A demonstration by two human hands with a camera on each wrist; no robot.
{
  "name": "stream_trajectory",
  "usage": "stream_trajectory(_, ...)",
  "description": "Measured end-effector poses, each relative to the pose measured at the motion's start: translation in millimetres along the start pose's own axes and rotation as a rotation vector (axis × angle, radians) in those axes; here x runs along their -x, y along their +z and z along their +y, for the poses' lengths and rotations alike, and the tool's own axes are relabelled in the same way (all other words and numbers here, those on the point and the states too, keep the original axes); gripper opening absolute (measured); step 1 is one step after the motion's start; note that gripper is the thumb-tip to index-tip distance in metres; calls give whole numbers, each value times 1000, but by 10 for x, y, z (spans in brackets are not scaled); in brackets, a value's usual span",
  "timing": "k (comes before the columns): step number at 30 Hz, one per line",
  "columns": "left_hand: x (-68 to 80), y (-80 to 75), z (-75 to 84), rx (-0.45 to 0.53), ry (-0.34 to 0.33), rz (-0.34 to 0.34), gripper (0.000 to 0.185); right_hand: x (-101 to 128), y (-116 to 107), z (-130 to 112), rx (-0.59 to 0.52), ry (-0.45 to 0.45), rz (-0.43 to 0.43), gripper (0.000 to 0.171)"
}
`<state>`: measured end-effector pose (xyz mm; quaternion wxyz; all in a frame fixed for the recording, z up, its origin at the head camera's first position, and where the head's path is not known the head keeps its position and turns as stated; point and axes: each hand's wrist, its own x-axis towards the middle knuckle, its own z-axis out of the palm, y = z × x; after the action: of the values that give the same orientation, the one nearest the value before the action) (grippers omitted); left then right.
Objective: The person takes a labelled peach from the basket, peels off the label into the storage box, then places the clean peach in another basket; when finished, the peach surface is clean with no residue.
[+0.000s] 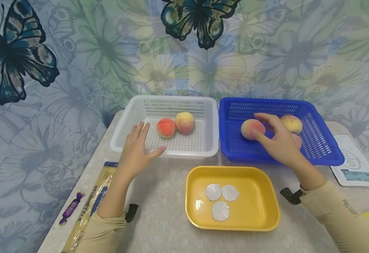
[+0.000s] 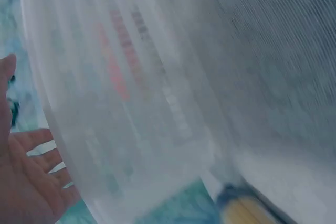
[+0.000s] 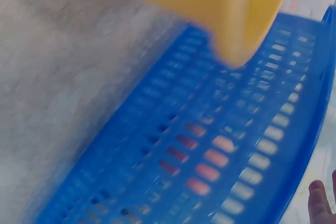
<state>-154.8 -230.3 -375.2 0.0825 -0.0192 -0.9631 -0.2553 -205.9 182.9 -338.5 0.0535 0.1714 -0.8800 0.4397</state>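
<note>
My right hand (image 1: 280, 142) reaches into the blue basket (image 1: 325, 149), its thumb and fingers around a pink-yellow peach (image 1: 251, 129). Beside that hand lies a yellower peach (image 1: 291, 123), and a pink one (image 1: 296, 140) is partly hidden behind the hand. The left hand (image 1: 136, 151) is spread, empty, over the near left rim of the white basket (image 1: 206, 153). In this basket a red peach (image 1: 166, 127) and a yellow-pink peach (image 1: 185, 123) lie side by side. The left wrist view shows the left fingers (image 2: 44, 156) apart beside the basket's wall.
A yellow tray (image 1: 254, 225) with three white round pieces (image 1: 220, 211) stands in front of the baskets. On the left are a spaghetti packet (image 1: 86, 214) and a purple-wrapped candy (image 1: 71, 209). A white pouch (image 1: 356, 161) lies right of the blue basket, before the patterned curtain (image 1: 108, 52).
</note>
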Motion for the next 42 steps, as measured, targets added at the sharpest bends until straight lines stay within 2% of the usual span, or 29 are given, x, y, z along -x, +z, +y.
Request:
stream_trajectory(6,68,-168,-394,3,-118,17,109,-36,157,-172,-62,-30,-68,52)
stream_trajectory(11,151,-175,-534,84,-237,10,119,-82,279,-340,-95,-49,-139,54)
stream_trajectory(13,168,-151,-565,131,-263,3,123,-107,327,-390,-86,-69,-150,54)
stream_trajectory(16,176,-127,-603,170,-264,11,126,-163,397,-452,-74,-101,-160,54)
stream_trajectory(20,180,-131,-614,175,-254,33,128,-244,462,-576,-65,-118,-190,57)
stream_trajectory(30,191,-149,-603,163,-262,14,129,-544,609,-899,-74,-186,-253,57)
stream_trajectory(42,185,-152,-586,167,-258,20,128,-923,791,-1242,13,-236,-327,59)
